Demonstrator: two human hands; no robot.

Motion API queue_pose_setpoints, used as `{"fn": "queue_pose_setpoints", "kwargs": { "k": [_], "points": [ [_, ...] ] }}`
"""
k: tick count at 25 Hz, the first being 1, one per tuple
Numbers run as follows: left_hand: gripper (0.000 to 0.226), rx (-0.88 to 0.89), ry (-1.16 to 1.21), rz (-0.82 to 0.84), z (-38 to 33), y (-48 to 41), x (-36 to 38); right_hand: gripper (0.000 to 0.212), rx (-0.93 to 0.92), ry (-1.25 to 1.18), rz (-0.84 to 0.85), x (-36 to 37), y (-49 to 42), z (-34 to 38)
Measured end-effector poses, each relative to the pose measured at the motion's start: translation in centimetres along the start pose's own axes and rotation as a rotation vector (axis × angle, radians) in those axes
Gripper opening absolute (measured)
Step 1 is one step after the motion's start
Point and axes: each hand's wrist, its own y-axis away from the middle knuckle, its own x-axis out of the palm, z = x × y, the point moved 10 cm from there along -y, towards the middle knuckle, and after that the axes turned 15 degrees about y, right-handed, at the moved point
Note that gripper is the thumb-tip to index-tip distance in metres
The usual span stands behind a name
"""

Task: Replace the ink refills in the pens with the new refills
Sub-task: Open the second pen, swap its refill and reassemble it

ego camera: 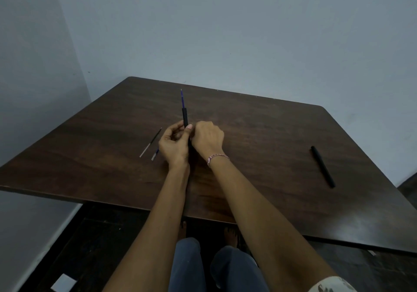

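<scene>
At frame centre my left hand (173, 144) and right hand (207, 140) both grip the black pen barrel (185, 118), blue refill (182, 99) protruding above; I judge it must slide straight along the barrel, unbent.

My left hand (174, 144) and right hand (208, 138), forearms extended and converging, fingers curled round the pen (185, 117).
</scene>
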Motion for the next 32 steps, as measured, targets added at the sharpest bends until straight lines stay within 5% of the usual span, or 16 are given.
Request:
{"fn": "queue_pose_setpoints", "kwargs": {
  "k": [6, 10, 19, 26, 32],
  "points": [
    [0.023, -0.001, 0.020, 0.005, -0.1, 0.1, 0.1, 0.015, 0.203, -0.577, 0.185, 1.6, -0.6, -3.8],
    [0.022, -0.097, -0.014, 0.112, 1.0, 0.4, 1.5, 0.019, 0.436, -1.151, 0.119, 2.7, 0.5, -9.7],
    [0.021, -0.204, -0.300, 0.481, 2.9, 2.8, 5.3, 0.018, 0.536, -1.648, -0.087, 4.8, 3.0, -18.1],
    [0.022, -0.148, -0.509, 0.658, 2.9, 4.7, 6.9, 0.018, 0.368, -1.619, -0.025, 4.2, 3.0, -17.0],
    [0.026, -0.084, -0.561, 0.681, 3.1, 4.4, 6.9, 0.020, 0.457, -1.718, -0.387, 2.8, 4.1, -21.7]
  ]
}}
